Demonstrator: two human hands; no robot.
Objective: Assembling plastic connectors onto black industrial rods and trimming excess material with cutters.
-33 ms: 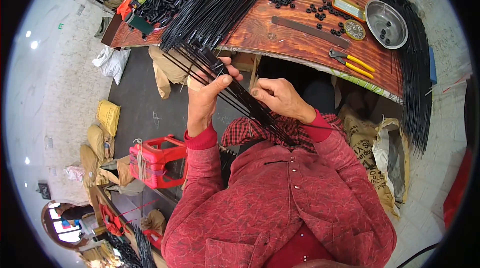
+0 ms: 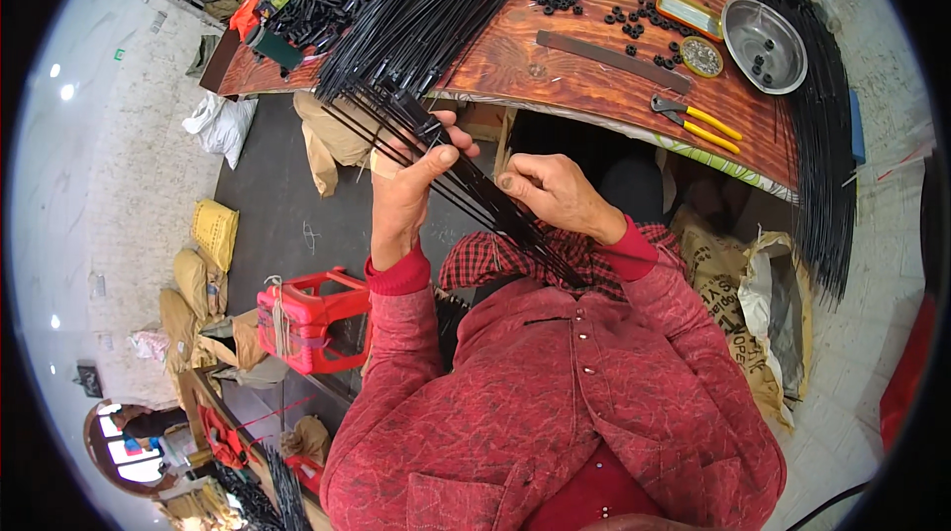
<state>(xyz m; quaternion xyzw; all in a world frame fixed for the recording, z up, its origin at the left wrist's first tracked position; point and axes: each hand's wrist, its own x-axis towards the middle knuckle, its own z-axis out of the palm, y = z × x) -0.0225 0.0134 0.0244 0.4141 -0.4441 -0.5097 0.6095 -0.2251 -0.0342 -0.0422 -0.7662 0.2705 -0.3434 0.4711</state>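
A bundle of thin black rods (image 2: 475, 196) slants from the table's near edge down to my lap. My left hand (image 2: 401, 199) is closed around its upper part, the thumb lying across the rods. Black fittings (image 2: 421, 125) show on the rods just above that thumb. My right hand (image 2: 560, 196) is closed in a pinch beside the bundle's right side, thumb against the curled fingers. What those fingers pinch is too small or hidden to make out. The rods' lower ends run over a red-and-black checked cloth (image 2: 485, 262) on my lap.
On the wooden table (image 2: 515, 65) lie a heap of black rods (image 2: 426, 21), loose black fittings, a flat brown bar (image 2: 614, 62), yellow-handled pliers (image 2: 698, 123) and a metal bowl (image 2: 766, 46). A red stool (image 2: 312, 323) stands at left, sacks (image 2: 718, 273) at right.
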